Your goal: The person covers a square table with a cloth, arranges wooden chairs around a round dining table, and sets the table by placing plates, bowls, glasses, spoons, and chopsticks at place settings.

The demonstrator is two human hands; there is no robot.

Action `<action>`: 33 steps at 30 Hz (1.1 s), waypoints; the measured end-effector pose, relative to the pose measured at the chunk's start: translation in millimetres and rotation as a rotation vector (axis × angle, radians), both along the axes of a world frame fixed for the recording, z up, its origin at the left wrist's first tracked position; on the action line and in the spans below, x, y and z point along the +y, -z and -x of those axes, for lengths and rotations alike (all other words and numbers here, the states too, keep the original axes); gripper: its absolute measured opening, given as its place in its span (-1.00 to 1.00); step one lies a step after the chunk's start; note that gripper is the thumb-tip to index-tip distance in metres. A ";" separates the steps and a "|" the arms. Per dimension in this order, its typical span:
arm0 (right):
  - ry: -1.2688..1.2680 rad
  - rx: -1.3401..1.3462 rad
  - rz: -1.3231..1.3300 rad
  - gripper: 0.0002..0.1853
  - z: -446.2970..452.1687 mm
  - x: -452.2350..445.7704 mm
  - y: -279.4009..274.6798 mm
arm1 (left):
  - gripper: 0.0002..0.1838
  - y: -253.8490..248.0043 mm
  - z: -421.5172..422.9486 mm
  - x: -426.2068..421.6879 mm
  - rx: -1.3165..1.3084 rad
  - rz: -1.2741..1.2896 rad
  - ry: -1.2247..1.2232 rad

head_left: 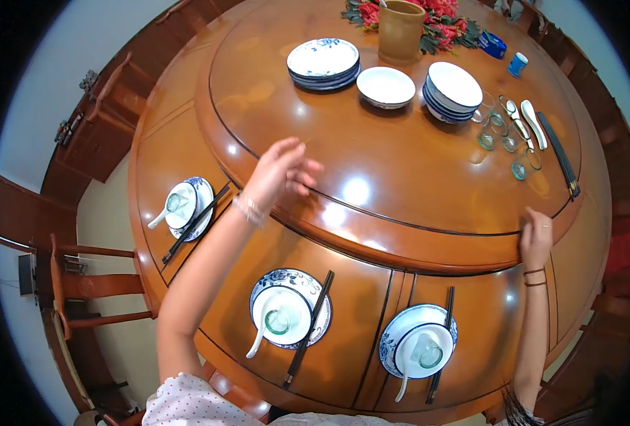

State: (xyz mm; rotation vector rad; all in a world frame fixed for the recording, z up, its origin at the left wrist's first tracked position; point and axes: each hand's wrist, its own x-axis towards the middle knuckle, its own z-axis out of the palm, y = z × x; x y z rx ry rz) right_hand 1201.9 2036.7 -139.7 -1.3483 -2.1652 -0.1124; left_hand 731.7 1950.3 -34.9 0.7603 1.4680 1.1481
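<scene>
My left hand (281,174) hovers over the near-left rim of the round wooden turntable (315,163), fingers loosely curved and apart, holding nothing. At the turntable's right front rim is my right hand (536,238), fingers extended against the edge; no object shows in it. On the turntable are a stack of blue-and-white plates (322,60), a single white bowl (386,89), a stack of bowls (455,89), several small glasses (518,170), white spoons (533,124) and black chopsticks (560,156).
Three place settings lie on the outer table: a left plate (203,192), a middle plate (320,330) and a right plate (393,330), each with bowl, glass, spoon and chopsticks. A brown pot (400,35) stands by red flowers (446,11). A wooden chair (102,286) is left.
</scene>
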 end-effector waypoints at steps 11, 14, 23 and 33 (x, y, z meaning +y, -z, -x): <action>-0.086 1.167 0.953 -0.14 234.2 60.5 -11.6 | -0.41 42.1 -25.9 173.5 0.089 -0.032 -0.411; 0.070 1.264 0.888 -0.11 239.2 94.8 -14.0 | -0.39 50.7 -45.0 192.1 0.113 -0.017 -0.593; 0.060 1.230 0.926 -0.53 195.4 130.0 -4.2 | -0.52 45.1 -98.7 188.7 -0.188 -0.041 -0.633; -0.389 1.304 1.123 -0.61 31.2 70.5 -6.6 | -0.49 24.9 -205.9 132.0 0.069 -0.457 -0.647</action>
